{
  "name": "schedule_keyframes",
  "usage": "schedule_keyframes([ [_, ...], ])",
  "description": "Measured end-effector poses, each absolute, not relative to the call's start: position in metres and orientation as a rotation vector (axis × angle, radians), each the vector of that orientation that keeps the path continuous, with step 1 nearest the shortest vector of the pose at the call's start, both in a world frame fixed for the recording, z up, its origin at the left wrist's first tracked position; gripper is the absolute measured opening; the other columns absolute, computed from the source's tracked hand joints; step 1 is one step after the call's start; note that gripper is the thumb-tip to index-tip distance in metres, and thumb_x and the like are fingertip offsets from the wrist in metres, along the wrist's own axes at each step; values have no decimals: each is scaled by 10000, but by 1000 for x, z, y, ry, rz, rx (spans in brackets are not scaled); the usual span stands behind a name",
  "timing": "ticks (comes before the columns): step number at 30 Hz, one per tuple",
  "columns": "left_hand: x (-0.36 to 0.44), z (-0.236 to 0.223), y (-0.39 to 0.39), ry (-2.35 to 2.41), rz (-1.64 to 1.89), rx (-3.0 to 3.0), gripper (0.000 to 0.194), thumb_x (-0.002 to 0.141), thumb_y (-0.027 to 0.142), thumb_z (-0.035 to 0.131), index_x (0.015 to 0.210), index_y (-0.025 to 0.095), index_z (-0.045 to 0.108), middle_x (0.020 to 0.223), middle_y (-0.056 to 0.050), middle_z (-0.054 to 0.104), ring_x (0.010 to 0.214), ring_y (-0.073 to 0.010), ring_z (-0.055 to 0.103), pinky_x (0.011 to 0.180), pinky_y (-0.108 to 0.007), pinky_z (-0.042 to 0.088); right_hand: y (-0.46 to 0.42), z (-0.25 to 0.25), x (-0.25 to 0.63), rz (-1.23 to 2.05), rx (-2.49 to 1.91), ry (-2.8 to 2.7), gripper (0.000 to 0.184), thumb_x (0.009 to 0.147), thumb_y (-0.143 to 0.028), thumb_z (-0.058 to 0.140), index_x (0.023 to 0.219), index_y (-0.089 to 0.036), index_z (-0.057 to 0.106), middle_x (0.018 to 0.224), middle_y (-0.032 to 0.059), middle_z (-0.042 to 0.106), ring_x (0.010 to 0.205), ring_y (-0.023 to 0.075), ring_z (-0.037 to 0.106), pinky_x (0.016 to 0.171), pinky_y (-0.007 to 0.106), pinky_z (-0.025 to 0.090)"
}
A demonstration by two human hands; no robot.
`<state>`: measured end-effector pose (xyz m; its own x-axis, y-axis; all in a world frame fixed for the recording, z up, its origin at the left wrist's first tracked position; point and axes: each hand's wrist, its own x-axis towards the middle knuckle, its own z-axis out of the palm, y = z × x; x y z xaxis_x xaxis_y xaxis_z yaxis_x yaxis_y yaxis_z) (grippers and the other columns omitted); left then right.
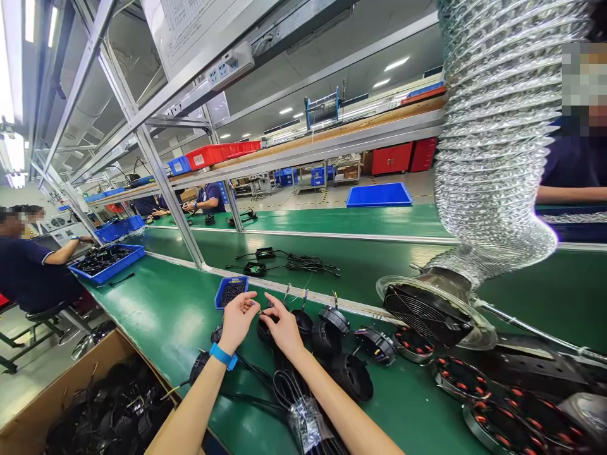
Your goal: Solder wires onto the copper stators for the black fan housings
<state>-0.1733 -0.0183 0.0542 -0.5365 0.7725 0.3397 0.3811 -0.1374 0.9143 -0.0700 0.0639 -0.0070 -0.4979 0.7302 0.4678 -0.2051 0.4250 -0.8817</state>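
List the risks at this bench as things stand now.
The small blue bin stands just beyond the left hand; a nudge could spill its small dark contents. The cable bundle lies beside the right forearm, so its loops might snag. The dark round part near the blue wristband has a lead reaching toward the edge of the green bench; a catch could drag it off.

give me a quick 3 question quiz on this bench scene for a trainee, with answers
1. True or false: a blue band is worn at the wrist of the left hand.
2. Multiple choice: the small tray on the green bench just beyond that hand is: a) red b) blue c) white
3. Fill in: the cardboard box sits on the worker's ____ side.

Key: 1. True; 2. b; 3. left
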Motion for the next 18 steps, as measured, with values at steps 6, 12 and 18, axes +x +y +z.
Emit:
schedule_keyframes([
  [6,-173,53,-16,1778,1675,1359,570,747,288,708,1281,162,556,913,-62,687,773,-156,644,755,-300,533,64,-5,-66,1142,-511,-1690,522,792,-201,610,1308,-226,532,779,-3,724,777,200,688,834,360,522],
  [12,-217,66,-47,2254,1434,1495,359,828,412,608,1085,173,682,1036,-108,668,898,-212,635,822,-330,507,66,-5,-65,1052,-670,-1619,522,834,-237,574,1346,-190,482,825,24,718,803,218,674,852,385,508],
  [18,-236,54,-79,2612,634,1559,299,768,423,663,933,184,731,958,-123,710,909,-297,654,795,-360,475,65,-8,-67,938,-677,-1696,567,823,-163,547,1379,-216,446,1035,68,696,969,245,645,925,445,484],
])
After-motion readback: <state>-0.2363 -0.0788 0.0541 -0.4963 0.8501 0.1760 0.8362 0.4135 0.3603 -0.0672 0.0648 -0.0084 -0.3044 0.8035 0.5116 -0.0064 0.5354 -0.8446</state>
